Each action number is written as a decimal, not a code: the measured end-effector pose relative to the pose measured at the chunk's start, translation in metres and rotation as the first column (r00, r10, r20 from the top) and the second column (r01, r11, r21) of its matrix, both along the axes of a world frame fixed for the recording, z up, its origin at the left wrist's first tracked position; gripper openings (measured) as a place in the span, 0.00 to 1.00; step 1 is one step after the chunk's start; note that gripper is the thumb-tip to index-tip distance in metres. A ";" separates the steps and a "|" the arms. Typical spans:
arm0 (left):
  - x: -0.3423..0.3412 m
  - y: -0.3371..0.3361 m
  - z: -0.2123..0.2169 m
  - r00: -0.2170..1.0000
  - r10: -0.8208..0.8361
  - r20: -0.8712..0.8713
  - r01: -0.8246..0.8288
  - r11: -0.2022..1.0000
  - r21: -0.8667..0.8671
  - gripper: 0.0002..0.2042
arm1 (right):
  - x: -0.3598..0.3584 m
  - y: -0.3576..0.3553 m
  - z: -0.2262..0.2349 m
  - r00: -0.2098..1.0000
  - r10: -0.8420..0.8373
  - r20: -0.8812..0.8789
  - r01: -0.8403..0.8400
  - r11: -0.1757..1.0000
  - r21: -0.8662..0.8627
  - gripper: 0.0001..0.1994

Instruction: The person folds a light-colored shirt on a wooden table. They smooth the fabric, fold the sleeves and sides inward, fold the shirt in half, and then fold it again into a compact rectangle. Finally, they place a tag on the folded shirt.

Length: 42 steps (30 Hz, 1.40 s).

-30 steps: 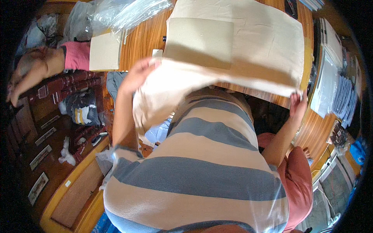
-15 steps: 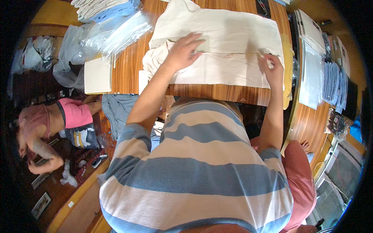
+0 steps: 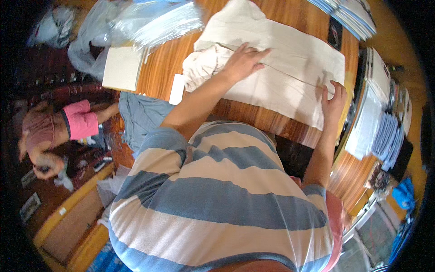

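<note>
The cream cloth (image 3: pixel 294 68) lay on the wooden table (image 3: pixel 158 65) directly before the person, folded so that a line ran across its width, its left end bunched in loose wrinkles. The left hand (image 3: pixel 246 62) was unclenched, palm down with fingers spread over the cloth beside that bunched part; it grasped nothing visible, and its placing suggested steadying or flattening of the layer beneath. The right hand (image 3: pixel 334 97) was at the cloth's right end, thumb set apart from bent fingers, with nothing seen pinched between them (firm contact could not be confirmed from this angle). The wide spacing of the hands probably served to keep the cloth from skewing. A white card (image 3: pixel 177 89) lay just beside the bunched end. Clear plastic sleeves (image 3: pixel 176 22) were piled beyond, on the left, apparently within reach yet off the working area. Folded blue garments (image 3: pixel 387 140) stood stacked at the right, presumably to stay clear of the cloth
</note>
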<state>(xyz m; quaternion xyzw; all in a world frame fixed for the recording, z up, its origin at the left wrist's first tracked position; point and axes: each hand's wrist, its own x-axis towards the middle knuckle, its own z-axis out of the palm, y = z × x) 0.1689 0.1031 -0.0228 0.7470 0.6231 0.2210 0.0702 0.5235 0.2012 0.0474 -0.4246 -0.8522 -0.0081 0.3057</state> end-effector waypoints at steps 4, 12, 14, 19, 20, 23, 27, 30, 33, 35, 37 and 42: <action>-0.035 -0.074 0.051 0.946 0.078 0.315 -0.161 0.956 0.247 0.11 | -0.127 -0.065 0.012 0.904 0.305 -0.300 -0.408 0.825 -0.391 0.13; -0.113 -0.246 0.040 0.664 0.599 0.448 -0.652 0.757 -0.046 0.20 | -0.304 -0.134 -0.016 0.375 0.873 0.313 -0.782 0.479 -0.399 0.07; -0.120 -0.242 0.034 0.750 0.535 0.389 -0.569 0.821 -0.032 0.22 | -0.316 -0.117 -0.021 0.367 0.905 0.215 -0.778 0.425 -0.462 0.06; -0.129 -0.205 0.043 0.885 0.383 0.265 -0.397 0.918 0.000 0.32 | -0.322 -0.099 -0.025 0.328 0.927 0.181 -0.792 0.374 -0.483 0.07; -0.132 -0.203 0.036 0.873 0.404 0.275 -0.421 0.907 0.005 0.36 | -0.318 -0.101 -0.029 0.285 0.932 0.226 -0.792 0.361 -0.491 0.07; -0.141 -0.197 0.030 0.857 0.400 0.324 -0.428 0.904 0.016 0.39 | -0.322 -0.089 -0.034 0.304 0.952 0.007 -0.784 0.255 -0.566 0.08; -0.145 -0.173 0.041 0.916 0.308 0.257 -0.319 0.948 0.000 0.44 | -0.319 -0.059 -0.004 0.560 0.785 -0.265 -0.719 0.301 -0.626 0.06; -0.139 -0.154 0.037 0.954 0.251 0.163 -0.241 0.967 -0.078 0.50 | -0.309 -0.020 -0.008 0.737 0.484 -0.471 -0.637 0.264 -0.725 0.06; -0.136 -0.143 0.022 0.956 0.214 0.199 -0.192 0.974 -0.123 0.53 | -0.311 0.031 -0.013 0.649 0.405 -0.644 -0.761 0.330 -0.559 0.07; -0.136 -0.140 0.022 0.957 0.219 0.192 -0.179 0.962 -0.205 0.53 | -0.314 0.062 -0.011 0.678 0.261 -0.687 -0.731 0.340 -0.592 0.07; -0.135 -0.138 0.028 0.972 0.206 0.116 -0.157 0.930 -0.331 0.51 | -0.320 0.097 -0.015 0.705 0.153 -0.692 -0.690 0.374 -0.620 0.08; -0.132 -0.137 0.023 0.951 0.309 0.031 -0.283 0.904 -0.319 0.43 | -0.335 0.193 -0.037 0.908 -0.010 -0.420 -0.382 0.393 -0.836 0.12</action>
